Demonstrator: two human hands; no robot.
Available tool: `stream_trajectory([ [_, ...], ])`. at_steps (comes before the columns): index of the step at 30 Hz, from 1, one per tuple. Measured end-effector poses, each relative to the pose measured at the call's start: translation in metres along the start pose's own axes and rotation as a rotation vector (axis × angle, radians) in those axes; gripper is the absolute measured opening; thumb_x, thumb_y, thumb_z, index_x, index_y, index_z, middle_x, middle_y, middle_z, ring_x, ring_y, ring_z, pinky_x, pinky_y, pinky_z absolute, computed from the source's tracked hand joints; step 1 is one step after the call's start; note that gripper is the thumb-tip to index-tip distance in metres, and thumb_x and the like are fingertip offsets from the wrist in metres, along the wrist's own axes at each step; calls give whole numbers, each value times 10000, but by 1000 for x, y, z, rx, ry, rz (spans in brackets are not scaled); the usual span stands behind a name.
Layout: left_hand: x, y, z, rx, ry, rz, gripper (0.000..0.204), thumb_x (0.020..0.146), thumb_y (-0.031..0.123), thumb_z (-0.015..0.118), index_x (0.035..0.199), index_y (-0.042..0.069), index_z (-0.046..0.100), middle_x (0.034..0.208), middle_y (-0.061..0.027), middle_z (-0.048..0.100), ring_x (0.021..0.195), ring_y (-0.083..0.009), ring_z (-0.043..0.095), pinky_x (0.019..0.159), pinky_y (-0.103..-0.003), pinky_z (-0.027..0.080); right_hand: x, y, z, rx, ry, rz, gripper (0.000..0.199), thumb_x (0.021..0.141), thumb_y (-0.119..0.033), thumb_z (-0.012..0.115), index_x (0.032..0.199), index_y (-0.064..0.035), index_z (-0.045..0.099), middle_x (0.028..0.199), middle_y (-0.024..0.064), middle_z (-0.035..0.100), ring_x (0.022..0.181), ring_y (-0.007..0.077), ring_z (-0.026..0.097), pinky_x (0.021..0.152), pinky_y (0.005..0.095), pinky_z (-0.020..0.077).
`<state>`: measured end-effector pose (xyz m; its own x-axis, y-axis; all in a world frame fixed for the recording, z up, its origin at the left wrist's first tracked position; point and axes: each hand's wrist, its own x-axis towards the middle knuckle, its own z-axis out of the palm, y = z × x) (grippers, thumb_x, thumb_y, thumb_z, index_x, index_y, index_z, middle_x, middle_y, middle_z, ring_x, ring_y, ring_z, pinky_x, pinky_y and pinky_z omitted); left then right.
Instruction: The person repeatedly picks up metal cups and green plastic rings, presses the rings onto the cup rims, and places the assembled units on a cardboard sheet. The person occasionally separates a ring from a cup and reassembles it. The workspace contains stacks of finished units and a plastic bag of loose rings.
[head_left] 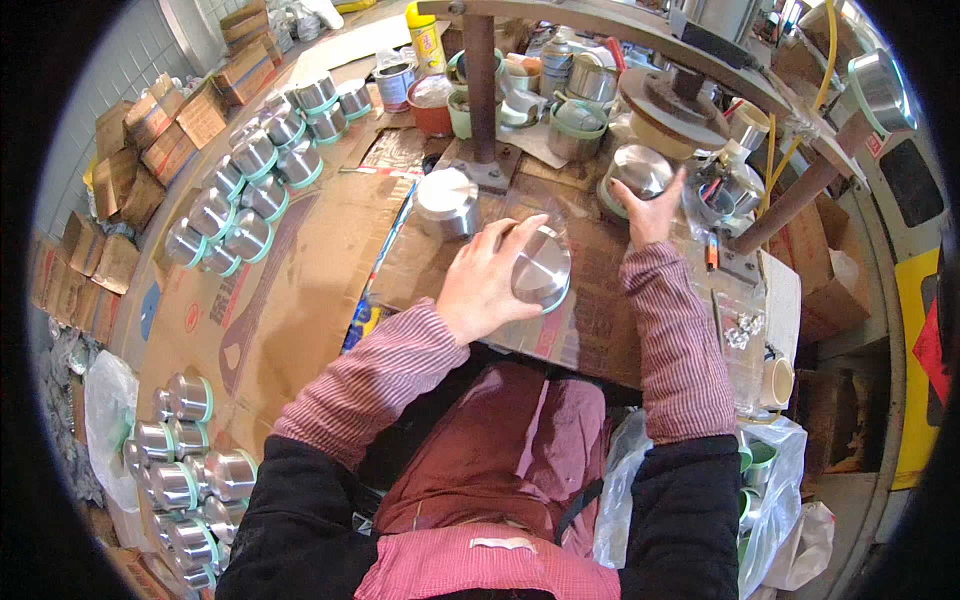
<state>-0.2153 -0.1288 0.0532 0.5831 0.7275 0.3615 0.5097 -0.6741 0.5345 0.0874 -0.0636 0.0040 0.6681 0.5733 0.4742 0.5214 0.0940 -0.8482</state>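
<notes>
My left hand [490,275] is closed around a shiny steel cup [545,268] with a pale green rim, tilted above the cardboard-covered bench. Farther right, the thumb and fingers of my right hand [652,208] curve around the near side of another steel cup [641,170]. This second cup sits under the round head [675,108] of a metal press, and part of my right hand's grip is hidden. Just left of my left hand, a third steel cup [447,200] stands on the bench near the press's post [481,100].
Rows of steel cups [255,155] with green rims stand at the far left, and several more [180,470] at the lower left. Tins and tubs [575,125] crowd behind the press. A slanted post [810,180] rises at right, near a plastic bag of green-rimmed pieces [770,480].
</notes>
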Motion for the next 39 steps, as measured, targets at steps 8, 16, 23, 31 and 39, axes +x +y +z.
stream_trajectory([
  [8, 72, -19, 68, -731, 295, -147, 1204, 598, -64, 890, 1599, 149, 257, 1457, -163, 449, 1331, -287, 508, 1129, -397, 460, -17, -6, -23, 576, 104, 177, 1043, 768, -144, 894, 1576, 22, 257, 1424, 188, 499, 1339, 299, 487, 1175, 436, 344],
  [16, 143, -18, 94, -772, 590, -154, 1180, 686, -90, 848, 1607, 133, 144, 1397, -177, 452, 1258, -273, 534, 1071, -375, 493, 8, 3, -2, 287, -73, -57, 1184, 631, -192, 973, 1559, 50, 278, 1462, 248, 479, 1353, 343, 481, 1164, 401, 361],
  [23, 172, -17, 109, -943, 593, -88, 1262, 628, -70, 875, 1607, 92, 96, 1365, -183, 473, 1244, -270, 556, 1078, -402, 491, -41, -43, -56, 675, 61, 235, 1001, 735, -60, 902, 1542, 16, 316, 1457, 158, 458, 1289, 245, 505, 1087, 364, 441],
  [31, 206, -6, 174, -791, 237, 9, 1417, 575, 131, 964, 1648, 156, 39, 1472, -210, 477, 1333, -342, 534, 1158, -416, 424, -123, -78, -146, 1110, 100, 498, 389, 976, -226, 707, 1306, -53, 596, 1238, 48, 660, 1155, 169, 605, 1026, 364, 448],
  [39, 169, 5, 146, -475, 276, -74, 1154, 734, 267, 880, 1616, 41, 171, 1503, -224, 449, 1411, -359, 433, 1204, -459, 325, -147, -83, -157, 1208, 22, 588, 456, 1013, -331, 665, 1386, -85, 575, 1363, 17, 626, 1266, 181, 555, 1111, 400, 409],
])
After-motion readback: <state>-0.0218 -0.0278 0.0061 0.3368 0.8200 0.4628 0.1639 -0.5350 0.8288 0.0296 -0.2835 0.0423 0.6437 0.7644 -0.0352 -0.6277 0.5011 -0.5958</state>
